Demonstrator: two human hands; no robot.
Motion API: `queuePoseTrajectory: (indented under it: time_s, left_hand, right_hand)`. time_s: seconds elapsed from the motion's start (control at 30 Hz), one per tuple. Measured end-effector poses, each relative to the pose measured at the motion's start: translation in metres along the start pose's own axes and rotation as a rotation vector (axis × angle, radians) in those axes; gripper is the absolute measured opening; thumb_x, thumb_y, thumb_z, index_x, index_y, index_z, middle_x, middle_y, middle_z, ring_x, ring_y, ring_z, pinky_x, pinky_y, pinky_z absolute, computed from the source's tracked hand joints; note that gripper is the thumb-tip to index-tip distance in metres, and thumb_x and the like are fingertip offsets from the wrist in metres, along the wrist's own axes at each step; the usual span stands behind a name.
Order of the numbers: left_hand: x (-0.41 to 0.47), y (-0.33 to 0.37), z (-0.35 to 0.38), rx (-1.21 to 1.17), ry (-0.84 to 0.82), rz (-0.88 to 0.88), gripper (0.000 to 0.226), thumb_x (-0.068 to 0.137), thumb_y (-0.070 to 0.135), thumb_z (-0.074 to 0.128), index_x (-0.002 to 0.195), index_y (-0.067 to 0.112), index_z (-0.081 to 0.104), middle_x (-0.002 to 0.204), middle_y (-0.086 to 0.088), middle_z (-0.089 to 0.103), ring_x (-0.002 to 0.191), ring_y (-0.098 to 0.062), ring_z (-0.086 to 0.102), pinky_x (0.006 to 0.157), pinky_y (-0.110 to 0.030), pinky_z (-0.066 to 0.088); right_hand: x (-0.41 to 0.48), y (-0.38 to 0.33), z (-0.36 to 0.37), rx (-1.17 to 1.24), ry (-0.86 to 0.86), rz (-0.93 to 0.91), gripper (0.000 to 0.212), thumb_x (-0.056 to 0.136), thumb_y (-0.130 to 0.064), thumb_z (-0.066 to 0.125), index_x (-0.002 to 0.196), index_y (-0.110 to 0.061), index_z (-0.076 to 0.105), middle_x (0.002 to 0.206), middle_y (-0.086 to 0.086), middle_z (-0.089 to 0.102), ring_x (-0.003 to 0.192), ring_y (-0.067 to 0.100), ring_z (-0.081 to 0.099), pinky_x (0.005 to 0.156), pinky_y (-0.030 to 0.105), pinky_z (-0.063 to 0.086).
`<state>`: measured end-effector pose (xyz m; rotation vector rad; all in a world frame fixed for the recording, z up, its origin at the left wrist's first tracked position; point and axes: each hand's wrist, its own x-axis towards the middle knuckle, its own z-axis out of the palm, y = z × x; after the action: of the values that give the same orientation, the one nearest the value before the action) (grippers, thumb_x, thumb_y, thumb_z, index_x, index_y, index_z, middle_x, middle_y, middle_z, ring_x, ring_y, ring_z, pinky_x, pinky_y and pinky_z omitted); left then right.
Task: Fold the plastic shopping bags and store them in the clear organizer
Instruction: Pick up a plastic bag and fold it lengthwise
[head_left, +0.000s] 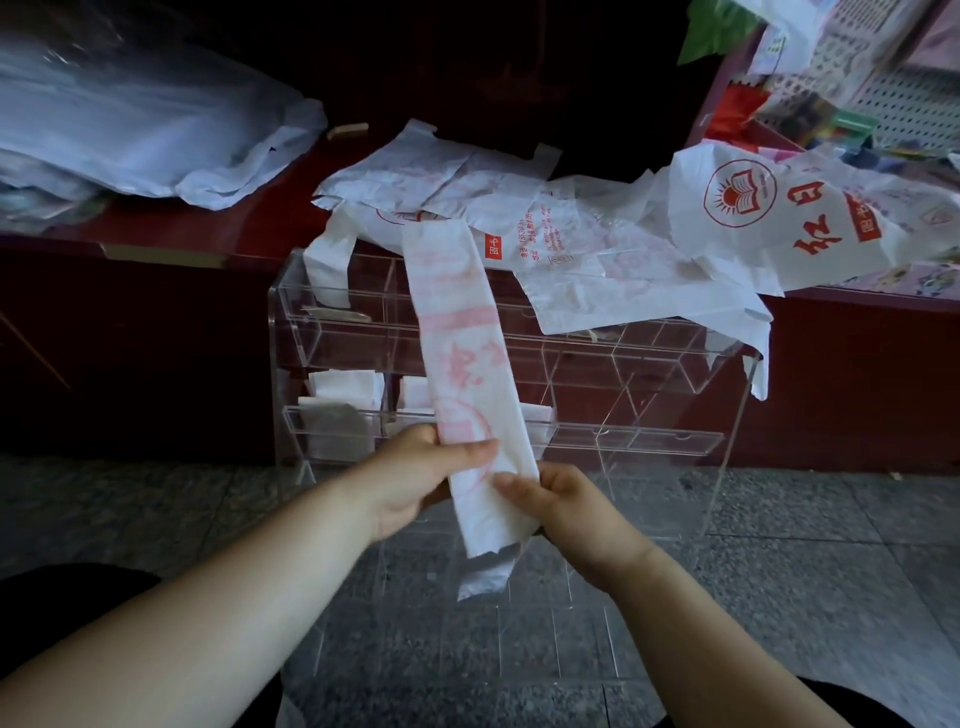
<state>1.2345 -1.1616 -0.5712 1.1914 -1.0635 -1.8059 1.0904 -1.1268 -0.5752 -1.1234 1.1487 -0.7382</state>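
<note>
A white shopping bag with red print, folded into a long narrow strip (460, 358), stretches from the counter edge down toward me. My left hand (415, 475) grips the strip from the left, thumb on top. Just below it, my right hand (558, 501) pinches the strip near its lower end. The clear organizer (649, 358) stands on the floor behind the strip, against the counter. Folded white bags (345, 389) lie in its lower left compartments. A heap of unfolded white bags (597, 234) with red print lies on the counter and hangs over the organizer's top.
The dark red counter (156, 228) runs across the view. Clear plastic sheeting (130, 119) is piled at its left end. Shelves with colourful goods (831, 104) are at the upper right. The floor (831, 545) is grey stone tile.
</note>
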Motion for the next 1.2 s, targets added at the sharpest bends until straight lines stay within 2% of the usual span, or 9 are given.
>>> queuePoseTrajectory:
  time_s: [0.13, 0.33, 0.53, 0.7, 0.8, 0.93, 1.03, 1.13, 1.2]
  left_hand:
    - [0.006, -0.003, -0.002, 0.072, 0.097, 0.072, 0.014, 0.083, 0.002, 0.06, 0.074, 0.012, 0.062, 0.056, 0.011, 0.068, 0.057, 0.002, 0.064, 0.055, -0.008, 0.048]
    - [0.015, 0.007, -0.016, -0.014, 0.295, 0.094, 0.012, 0.086, 0.008, 0.059, 0.076, 0.014, 0.061, 0.069, 0.005, 0.066, 0.068, -0.006, 0.061, 0.06, -0.015, 0.049]
    - [0.013, 0.002, -0.014, 0.04, 0.137, -0.019, 0.013, 0.078, 0.0, 0.064, 0.083, 0.012, 0.062, 0.08, 0.0, 0.067, 0.078, -0.015, 0.062, 0.072, -0.024, 0.049]
    - [0.017, 0.002, -0.021, 0.161, 0.261, 0.037, 0.017, 0.075, -0.001, 0.069, 0.082, 0.013, 0.061, 0.086, -0.002, 0.065, 0.087, -0.019, 0.062, 0.082, -0.031, 0.048]
    - [0.017, 0.0, -0.022, 0.267, 0.279, 0.071, 0.017, 0.075, 0.004, 0.07, 0.08, 0.015, 0.059, 0.085, 0.0, 0.063, 0.085, -0.017, 0.061, 0.081, -0.029, 0.048]
    - [0.011, -0.002, -0.021, 0.313, 0.094, 0.03, 0.017, 0.078, 0.006, 0.068, 0.091, 0.015, 0.061, 0.097, -0.002, 0.066, 0.095, -0.017, 0.061, 0.091, -0.03, 0.047]
    - [0.006, -0.002, -0.022, 0.314, 0.0, 0.006, 0.024, 0.075, -0.006, 0.066, 0.084, 0.016, 0.061, 0.087, 0.002, 0.066, 0.082, -0.01, 0.062, 0.077, -0.019, 0.05]
    - [0.001, -0.002, -0.022, 0.367, 0.008, 0.007, 0.021, 0.073, -0.009, 0.067, 0.078, 0.011, 0.063, 0.075, -0.002, 0.067, 0.066, -0.01, 0.064, 0.058, -0.017, 0.054]
    - [-0.002, -0.003, -0.022, 0.387, -0.046, 0.008, 0.02, 0.071, -0.011, 0.067, 0.072, 0.009, 0.065, 0.062, -0.001, 0.066, 0.054, -0.007, 0.062, 0.051, -0.018, 0.05]
  right_hand:
    - [-0.001, 0.002, 0.001, -0.029, -0.013, 0.047, 0.017, 0.092, -0.014, 0.049, 0.084, -0.014, 0.064, 0.077, -0.002, 0.067, 0.07, 0.01, 0.063, 0.066, 0.022, 0.052]
    - [-0.002, 0.005, 0.004, -0.105, -0.07, 0.076, 0.022, 0.089, -0.009, 0.056, 0.067, -0.013, 0.06, 0.062, -0.008, 0.062, 0.059, 0.003, 0.059, 0.059, 0.016, 0.049]
    - [0.001, 0.005, 0.0, -0.087, -0.014, 0.076, 0.017, 0.09, -0.014, 0.053, 0.08, -0.007, 0.065, 0.068, 0.001, 0.062, 0.057, 0.009, 0.057, 0.053, 0.019, 0.046]
    - [-0.006, -0.002, -0.005, -0.136, -0.127, 0.137, 0.026, 0.092, -0.012, 0.051, 0.065, -0.01, 0.055, 0.049, -0.006, 0.058, 0.043, 0.005, 0.053, 0.043, 0.018, 0.041]
    - [-0.008, -0.005, -0.007, -0.119, -0.143, 0.127, 0.03, 0.091, -0.008, 0.052, 0.061, -0.012, 0.053, 0.045, -0.007, 0.055, 0.04, 0.004, 0.049, 0.041, 0.017, 0.037]
    - [-0.005, -0.004, -0.011, -0.084, -0.077, 0.097, 0.032, 0.087, -0.01, 0.057, 0.056, -0.016, 0.058, 0.051, -0.002, 0.051, 0.045, 0.01, 0.043, 0.044, 0.02, 0.031]
    - [-0.006, -0.004, -0.011, -0.061, -0.065, 0.115, 0.019, 0.076, -0.021, 0.063, 0.058, -0.018, 0.065, 0.064, 0.005, 0.056, 0.059, 0.019, 0.048, 0.052, 0.026, 0.034]
    - [-0.005, -0.005, -0.012, 0.079, -0.053, 0.104, 0.026, 0.09, -0.007, 0.052, 0.065, -0.008, 0.059, 0.051, -0.004, 0.058, 0.047, 0.008, 0.054, 0.047, 0.017, 0.04]
    - [-0.002, -0.005, -0.01, 0.113, 0.012, 0.078, 0.028, 0.09, -0.005, 0.048, 0.063, -0.008, 0.054, 0.041, -0.01, 0.048, 0.038, 0.003, 0.043, 0.044, 0.016, 0.034]
